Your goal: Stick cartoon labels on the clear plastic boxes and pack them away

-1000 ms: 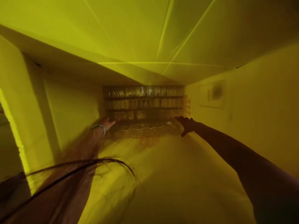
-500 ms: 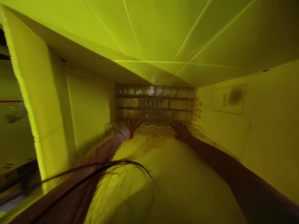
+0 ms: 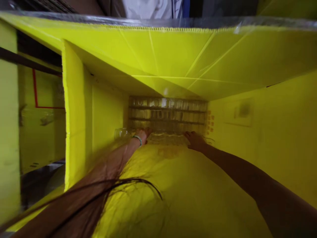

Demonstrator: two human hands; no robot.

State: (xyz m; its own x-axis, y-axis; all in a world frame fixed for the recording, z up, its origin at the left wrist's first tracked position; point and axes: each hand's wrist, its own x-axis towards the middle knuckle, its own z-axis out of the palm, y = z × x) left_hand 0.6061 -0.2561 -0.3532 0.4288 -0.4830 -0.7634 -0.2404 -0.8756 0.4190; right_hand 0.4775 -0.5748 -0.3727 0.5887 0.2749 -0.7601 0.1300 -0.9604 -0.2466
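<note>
Both my arms reach deep into a large yellow corrugated box [image 3: 173, 56]. At its far end stand stacked rows of clear glass jars [image 3: 168, 114]. My left hand [image 3: 143, 134], with a green band on the wrist, lies against the nearest layer of jars [image 3: 168, 138]. My right hand [image 3: 195, 140] rests on the same layer at its right side. The fingers of both hands are blurred and partly hidden by the jars. One loose clear jar [image 3: 121, 133] lies just left of my left hand.
The box's yellow walls close in on the left [image 3: 74, 112], right [image 3: 272, 132] and top. A label [image 3: 239, 110] is stuck on the right wall. Strands of dark hair [image 3: 119, 185] hang in front. Another person's clothing [image 3: 148, 8] shows above the box.
My hands came inward from the sides onto the nearest layer of jars. The view dropped back, so the box's top edge and the opening at the left now show.
</note>
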